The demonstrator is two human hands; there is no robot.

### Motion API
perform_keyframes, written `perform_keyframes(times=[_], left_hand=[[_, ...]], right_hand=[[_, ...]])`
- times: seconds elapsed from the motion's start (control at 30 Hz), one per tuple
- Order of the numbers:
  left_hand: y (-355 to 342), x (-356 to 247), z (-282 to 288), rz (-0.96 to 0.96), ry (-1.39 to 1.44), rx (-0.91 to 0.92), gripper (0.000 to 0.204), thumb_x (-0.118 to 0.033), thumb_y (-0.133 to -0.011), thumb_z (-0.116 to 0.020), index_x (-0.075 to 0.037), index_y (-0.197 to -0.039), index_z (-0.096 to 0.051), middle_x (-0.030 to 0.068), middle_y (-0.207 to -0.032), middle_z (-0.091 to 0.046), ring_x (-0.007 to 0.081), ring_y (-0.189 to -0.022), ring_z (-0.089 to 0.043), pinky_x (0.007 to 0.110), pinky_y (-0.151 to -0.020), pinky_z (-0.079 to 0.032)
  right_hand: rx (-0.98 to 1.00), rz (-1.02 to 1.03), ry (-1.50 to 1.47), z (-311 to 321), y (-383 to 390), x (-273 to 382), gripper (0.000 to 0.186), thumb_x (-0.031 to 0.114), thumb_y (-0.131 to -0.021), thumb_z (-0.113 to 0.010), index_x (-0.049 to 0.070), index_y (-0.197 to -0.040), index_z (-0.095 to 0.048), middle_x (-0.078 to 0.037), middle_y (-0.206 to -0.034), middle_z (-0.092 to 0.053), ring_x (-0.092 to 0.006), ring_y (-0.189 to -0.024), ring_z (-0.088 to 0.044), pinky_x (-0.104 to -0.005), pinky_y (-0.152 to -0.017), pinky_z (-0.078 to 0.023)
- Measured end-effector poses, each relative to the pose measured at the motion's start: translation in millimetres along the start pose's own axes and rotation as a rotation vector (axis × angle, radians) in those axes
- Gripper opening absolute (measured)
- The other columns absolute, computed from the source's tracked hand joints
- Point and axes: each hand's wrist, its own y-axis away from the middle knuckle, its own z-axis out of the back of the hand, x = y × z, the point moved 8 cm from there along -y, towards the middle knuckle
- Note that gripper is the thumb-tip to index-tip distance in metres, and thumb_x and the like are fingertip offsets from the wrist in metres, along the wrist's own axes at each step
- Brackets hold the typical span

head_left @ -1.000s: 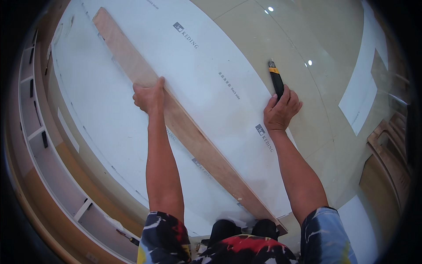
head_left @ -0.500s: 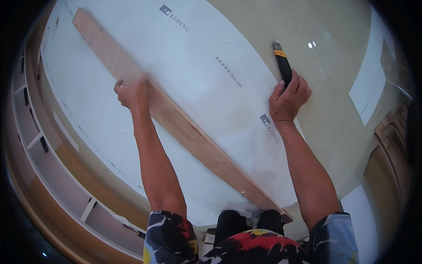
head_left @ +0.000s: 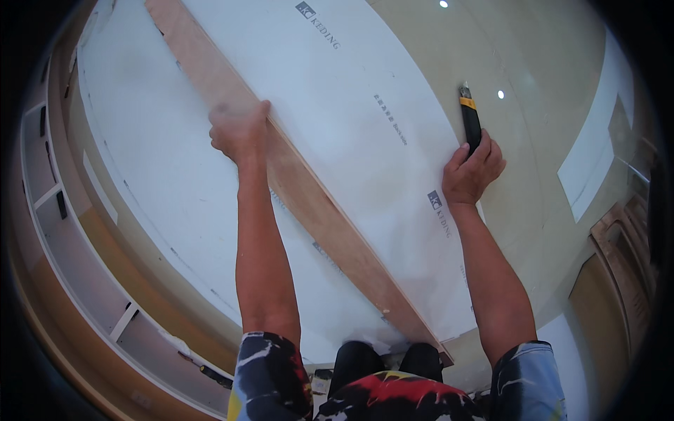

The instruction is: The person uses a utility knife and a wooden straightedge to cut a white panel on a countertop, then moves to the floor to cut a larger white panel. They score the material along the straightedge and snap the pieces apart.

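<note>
The left hand (head_left: 242,135) grips a long, flat, pinkish-brown wooden board (head_left: 303,191), slanted across a big white sheet (head_left: 351,151) with dark printed writing (head_left: 433,201). The right hand (head_left: 472,174) holds a black cutter with 1 yellow band (head_left: 471,126).

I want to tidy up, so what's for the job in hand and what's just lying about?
In use:
Long, flat brown wooden board, under the left hand
Black and yellow utility knife, in the right hand
Large white sheet, beneath the board

Apparently lying about:
Angular white piece, right
Black and yellow tool, lower left
</note>
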Motion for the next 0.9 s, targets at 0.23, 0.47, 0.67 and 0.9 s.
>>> perform_keyframes(times=[0.23,0.47,0.67,0.9], left_hand=[[3,-11,-6,-0.003,-0.141,-0.034,0.082,-0.038,-0.068,-0.09,0.0,-0.13,-0.052,0.0245,-0.126,-0.061,0.037,-0.119,-0.061,0.045,-0.099,-0.053],[-5,3,-6,0.01,0.015,0.003,0.082,-0.038,-0.067,-0.092,0.002,-0.126,-0.053,0.0233,-0.125,-0.061,0.0374,-0.116,-0.06,0.047,-0.098,-0.053],[-9,4,-4,0.068,0.009,0.028,0.079,-0.038,-0.064,-0.094,0.0,-0.122,-0.055,0.0192,-0.12,-0.064,0.0352,-0.111,-0.063,0.046,-0.095,-0.055],[-2,-4,-7,0.02,-0.092,0.0,0.07,-0.039,-0.066,-0.091,0.0,-0.116,-0.06,0.0183,-0.117,-0.065,0.0347,-0.112,-0.063,0.045,-0.094,-0.056]], right_hand=[[-0.013,0.001,0.024,-2,2,-1,0.056,0.02,-0.095,-0.062,0.004,-0.145,-0.043,-0.017,-0.137,-0.044,-0.036,-0.137,-0.039,-0.0684,-0.119,-0.019],[0.001,-0.005,0.046,-3,2,-1,0.053,0.022,-0.099,-0.056,0.006,-0.147,-0.042,-0.015,-0.137,-0.042,-0.0333,-0.135,-0.039,-0.0642,-0.119,-0.019],[-0.045,0.036,0.032,1,1,-1,0.056,0.022,-0.094,-0.061,0.004,-0.145,-0.044,-0.018,-0.136,-0.045,-0.0369,-0.136,-0.039,-0.0693,-0.116,-0.021],[-0.027,0.015,0.011,-3,1,-3,0.055,0.02,-0.095,-0.062,0.004,-0.145,-0.044,-0.018,-0.137,-0.044,-0.0356,-0.138,-0.038,-0.0673,-0.119,-0.018]])
